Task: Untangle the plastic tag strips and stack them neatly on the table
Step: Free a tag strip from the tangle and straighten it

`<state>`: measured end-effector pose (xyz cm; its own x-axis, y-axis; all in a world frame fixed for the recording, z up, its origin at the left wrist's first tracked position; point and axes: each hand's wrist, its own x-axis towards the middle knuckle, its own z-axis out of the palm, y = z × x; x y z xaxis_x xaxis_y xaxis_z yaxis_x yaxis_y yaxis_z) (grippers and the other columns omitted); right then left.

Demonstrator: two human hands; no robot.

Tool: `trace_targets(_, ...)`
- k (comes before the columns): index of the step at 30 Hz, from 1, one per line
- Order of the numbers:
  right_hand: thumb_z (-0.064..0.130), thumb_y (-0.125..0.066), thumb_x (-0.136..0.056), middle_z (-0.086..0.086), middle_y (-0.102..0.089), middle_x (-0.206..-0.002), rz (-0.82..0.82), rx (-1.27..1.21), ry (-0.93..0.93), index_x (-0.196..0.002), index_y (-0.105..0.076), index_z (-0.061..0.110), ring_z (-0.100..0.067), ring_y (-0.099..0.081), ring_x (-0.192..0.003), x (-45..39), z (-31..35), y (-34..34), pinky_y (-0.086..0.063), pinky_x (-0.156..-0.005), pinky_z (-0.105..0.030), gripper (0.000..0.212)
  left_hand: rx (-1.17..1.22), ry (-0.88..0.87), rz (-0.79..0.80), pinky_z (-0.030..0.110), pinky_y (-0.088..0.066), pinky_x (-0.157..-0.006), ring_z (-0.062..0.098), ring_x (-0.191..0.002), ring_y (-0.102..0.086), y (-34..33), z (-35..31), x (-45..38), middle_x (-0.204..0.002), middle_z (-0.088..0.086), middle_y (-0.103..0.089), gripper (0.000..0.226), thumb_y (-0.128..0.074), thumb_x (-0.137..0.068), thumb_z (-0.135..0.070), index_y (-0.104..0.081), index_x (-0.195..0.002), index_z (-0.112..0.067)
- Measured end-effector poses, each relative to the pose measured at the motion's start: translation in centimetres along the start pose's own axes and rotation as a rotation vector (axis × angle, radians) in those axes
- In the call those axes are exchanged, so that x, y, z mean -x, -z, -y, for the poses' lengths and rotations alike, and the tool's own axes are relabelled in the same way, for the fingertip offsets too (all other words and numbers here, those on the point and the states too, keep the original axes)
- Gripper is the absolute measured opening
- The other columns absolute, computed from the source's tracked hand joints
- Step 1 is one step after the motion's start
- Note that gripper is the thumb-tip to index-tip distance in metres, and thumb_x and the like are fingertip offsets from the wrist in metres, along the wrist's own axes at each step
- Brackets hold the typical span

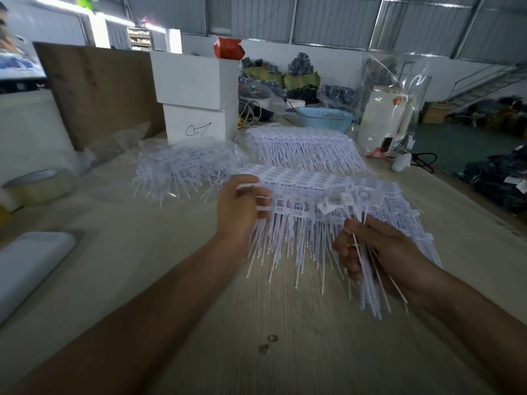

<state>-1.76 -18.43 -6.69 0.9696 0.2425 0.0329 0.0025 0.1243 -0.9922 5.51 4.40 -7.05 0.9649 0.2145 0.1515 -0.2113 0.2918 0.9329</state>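
Far left on the worktop: tape roll, then a blurred white roll nearer me.

My left hand is at the left end of the near stack of tag strips, fingers curled round that end, white strip pieces showing between them.

Behind it, a loose tangle of tag strips in a clear bag, unsorted. Two white boxes stacked behind that; lower one has a black hand-drawn scribble, not readable as text.

Centre back: second neat stack of strips, blue basket behind it.

My right hand is clenched on a bundle of strips by the thin tails, heads fanned up over the near stack, tails sticking out past my wrist. Motion blur on the heads.

Right back: clear bag over a white container, orange mark on it, illegible.
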Motion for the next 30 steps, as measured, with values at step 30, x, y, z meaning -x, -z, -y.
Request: trace_targets(30, 0.002, -0.044, -0.104, -0.012, -0.056, -0.073, -0.032, 0.073, -0.147, -0.092, -0.059, 0.004, -0.015, -0.056, -0.054, -28.2, 1.4, -22.3, -0.046, -0.049, -0.022, 0.019, -0.715, -0.436, -0.206, 0.027, -0.041, -0.108, 0.012, -0.125, -0.056, 11.9, -6.0, -8.0, -0.138, 0.001, -0.062, 0.039, -0.048, -0.104, -0.029, -0.060, -0.137, -0.015)
